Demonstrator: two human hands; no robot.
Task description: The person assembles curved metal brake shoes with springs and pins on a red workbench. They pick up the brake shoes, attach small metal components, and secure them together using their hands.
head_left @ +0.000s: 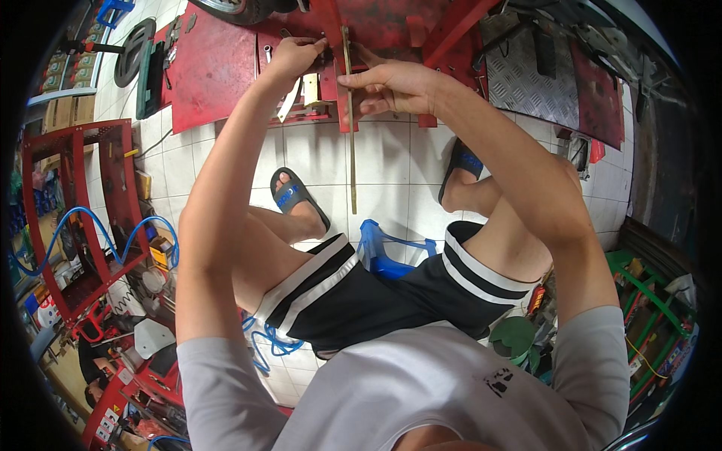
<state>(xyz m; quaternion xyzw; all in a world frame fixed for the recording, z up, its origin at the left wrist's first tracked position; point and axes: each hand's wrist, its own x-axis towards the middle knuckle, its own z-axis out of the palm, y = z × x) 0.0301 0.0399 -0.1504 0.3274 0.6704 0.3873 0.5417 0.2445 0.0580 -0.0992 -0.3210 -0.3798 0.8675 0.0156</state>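
Note:
My right hand (391, 84) is closed around a long, thin brass-coloured rod (353, 154), thumb across it and fingers curled beside it. The rod stands out from a red metal frame (329, 22) and its near end hangs over the floor tiles. Left of that frame, my left hand (298, 55) is closed, fingertips pressed together against the frame's side. Whatever sits between those fingertips is too small to make out. Below the left hand, a pale yellow metal piece (310, 90) and a whitish flat strip (289, 101) lie at the edge of the red lift platform (214, 75).
I sit on a blue stool (387, 263). A wheel (229, 9) stands at the far edge. Ahead right is a silver checker plate (526, 79). A green case (153, 79) lies left. Red shelving (79, 218) and a blue hose (94, 225) flank my left, a green rack (647, 323) my right.

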